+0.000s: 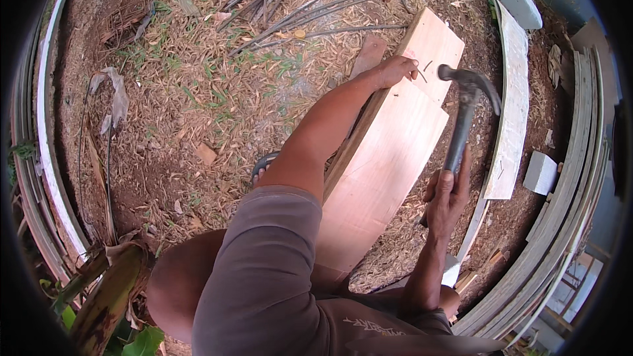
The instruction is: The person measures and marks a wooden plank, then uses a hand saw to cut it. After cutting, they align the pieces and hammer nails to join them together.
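My right hand [447, 192] is wrapped round the dark handle of a claw hammer [461, 125]. The hammer's head hovers over the right edge of a pale wooden board [436, 36]. On that board rests my left hand [395, 71], its fingers pinched together at a thin nail [422, 76]. A second dark stroke lies beside the nail; whether it is another nail or a shadow I cannot tell. Nearer to me a longer pale plank [386, 158] meets the first board along a straight seam. My left forearm crosses over the planks' left edge.
Thin metal rods [316, 13] lie in a loose pile at the far side. To the right are a whitish board [511, 105], a white block [541, 173] and stacked long slats [560, 224]. Dry leaves and grass cover the ground. A plant stalk [109, 296] stands at lower left.
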Demonstrator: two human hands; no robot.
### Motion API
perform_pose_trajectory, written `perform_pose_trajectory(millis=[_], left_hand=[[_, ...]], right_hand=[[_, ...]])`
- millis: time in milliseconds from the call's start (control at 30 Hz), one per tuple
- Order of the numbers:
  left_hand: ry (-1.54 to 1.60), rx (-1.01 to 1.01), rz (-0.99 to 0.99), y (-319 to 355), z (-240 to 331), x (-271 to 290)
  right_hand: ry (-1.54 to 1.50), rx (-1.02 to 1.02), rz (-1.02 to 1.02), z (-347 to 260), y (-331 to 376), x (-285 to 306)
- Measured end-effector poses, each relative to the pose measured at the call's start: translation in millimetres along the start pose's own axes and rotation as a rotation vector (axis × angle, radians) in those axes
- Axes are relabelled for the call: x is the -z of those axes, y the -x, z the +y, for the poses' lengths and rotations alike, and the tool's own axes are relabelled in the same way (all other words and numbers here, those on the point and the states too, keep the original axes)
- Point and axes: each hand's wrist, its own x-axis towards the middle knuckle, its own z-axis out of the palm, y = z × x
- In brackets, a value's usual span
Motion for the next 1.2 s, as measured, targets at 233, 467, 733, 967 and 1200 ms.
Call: perform_pose_trajectory(millis=[233, 467, 733, 967, 1200], left_hand=[[-0.061, 0.014, 0.019, -4.6, -3.0, -1.2], [-0.037, 0.034, -0.010, 0.3, 1.5, 0.1], [-0.032, 0.043, -0.023, -0.3, 3.0, 2.8], [0.017, 0.040, 0.020, 4.1, 1.0, -1.9], [0.014, -0.005, -0.018, 3.8, 0.9, 1.3]], right_hand=[[-0.254, 0.100, 0.205, 33.4, -9.9, -22.5], [-0.011, 0.029, 0.068, 37.0, 6.9, -14.0], [0.382, -0.129, -0.218, 37.9, -5.4, -23.6], [0.133, 0.232, 0.092, 40.0, 3.1, -17.5], [0.380, 0.187, 0.021, 44.3, -1.0, -33.0]])
